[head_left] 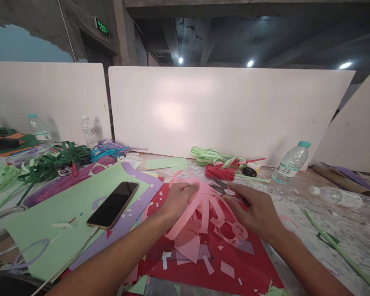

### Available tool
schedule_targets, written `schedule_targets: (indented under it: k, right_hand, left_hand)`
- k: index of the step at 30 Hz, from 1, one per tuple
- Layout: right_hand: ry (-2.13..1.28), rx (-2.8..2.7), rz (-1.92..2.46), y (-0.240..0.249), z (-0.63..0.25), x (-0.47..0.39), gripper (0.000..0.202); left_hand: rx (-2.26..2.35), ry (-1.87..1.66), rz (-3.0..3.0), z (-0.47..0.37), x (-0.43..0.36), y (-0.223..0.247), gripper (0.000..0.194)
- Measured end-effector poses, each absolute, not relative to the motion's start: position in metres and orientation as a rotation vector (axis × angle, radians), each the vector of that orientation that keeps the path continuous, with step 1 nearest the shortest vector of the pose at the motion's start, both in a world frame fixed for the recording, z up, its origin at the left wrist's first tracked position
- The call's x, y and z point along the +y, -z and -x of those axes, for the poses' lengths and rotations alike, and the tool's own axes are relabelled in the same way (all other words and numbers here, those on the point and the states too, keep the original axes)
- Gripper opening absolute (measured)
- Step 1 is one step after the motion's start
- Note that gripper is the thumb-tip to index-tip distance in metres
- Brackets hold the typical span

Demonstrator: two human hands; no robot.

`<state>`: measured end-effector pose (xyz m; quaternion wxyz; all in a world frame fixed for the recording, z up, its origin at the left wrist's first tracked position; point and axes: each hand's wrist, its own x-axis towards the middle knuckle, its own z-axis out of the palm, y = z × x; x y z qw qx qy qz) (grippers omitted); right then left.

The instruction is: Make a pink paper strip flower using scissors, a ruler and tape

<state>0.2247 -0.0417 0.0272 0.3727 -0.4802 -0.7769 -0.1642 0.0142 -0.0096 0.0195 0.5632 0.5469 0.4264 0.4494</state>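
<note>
My left hand (181, 199) is closed, its thumb and fingers pinching a bunch of pink paper strips (205, 213) that fan out and hang down. In my right hand (253, 207) are dark scissors (220, 187), their blades pointing left at the top of the strips. Part of the scissors' handle is hidden by my fingers. Below the bunch, a pink paper piece (187, 245) and curled pink strips (230, 231) lie on a red paper sheet (246, 271). A clear ruler (156, 253) rests there, partly covered by pink paper.
To the left, a phone (114, 205) with a cable lies on green paper (46, 230) above purple sheets. Behind are a red bundle (219, 172), green strips (206, 156) and an upright bottle (291, 164). Another bottle (342, 196) lies at right. White panels (228, 111) border the table.
</note>
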Motion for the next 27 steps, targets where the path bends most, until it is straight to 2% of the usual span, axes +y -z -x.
schedule_targets:
  k: [6,14,27]
  right_hand:
    - [0.219,-1.994,1.332,-0.0309,-0.2265,-0.0393,0.036]
    - [0.199,-2.015,1.383,-0.0258,-0.2233,-0.0406,0.039]
    - [0.068,-2.000,1.359,-0.0266,-0.2179,-0.0436,0.043]
  left_hand:
    - [1.024,-1.072,-1.420,-0.0152,-0.0132,-0.0249,0.052]
    - [0.998,-1.086,-1.529,-0.0168,-0.0148,-0.0245,0.049]
    - [0.922,-1.087,-1.542,-0.0196,-0.0141,-0.0200,0.055]
